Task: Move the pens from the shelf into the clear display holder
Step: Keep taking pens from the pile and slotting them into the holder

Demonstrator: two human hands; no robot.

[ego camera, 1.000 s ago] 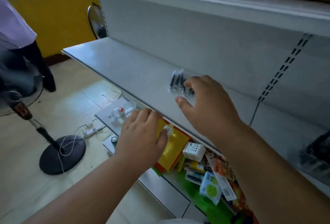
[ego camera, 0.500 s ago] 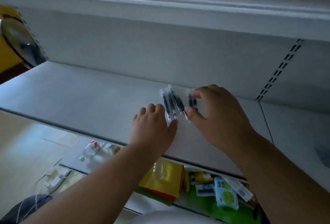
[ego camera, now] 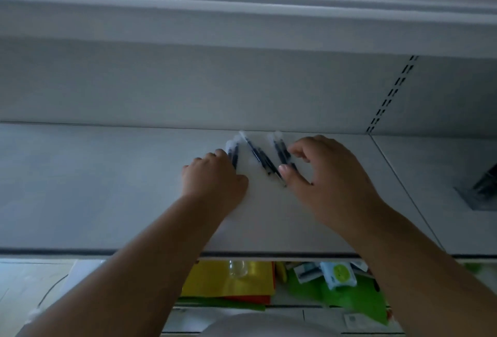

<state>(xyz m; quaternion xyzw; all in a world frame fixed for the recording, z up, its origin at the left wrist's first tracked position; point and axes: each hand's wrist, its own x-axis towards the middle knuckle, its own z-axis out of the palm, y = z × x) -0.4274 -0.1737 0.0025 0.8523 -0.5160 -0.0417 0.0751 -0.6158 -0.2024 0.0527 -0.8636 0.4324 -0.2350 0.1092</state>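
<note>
pens (ego camera: 265,160) lie near shelf (ego camera: 107,189) back edge; both hands' fingers seemingly grasping them.

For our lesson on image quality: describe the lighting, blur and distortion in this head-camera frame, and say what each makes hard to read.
Head view: dim and bluish under the upper shelf, so the pens show only as dark streaks; motion blur softens the left hand, the right hand and the pens' pale ends; wide-angle bending curves the shelf front edge; the brightest, most colourful area is the packets below.
</note>
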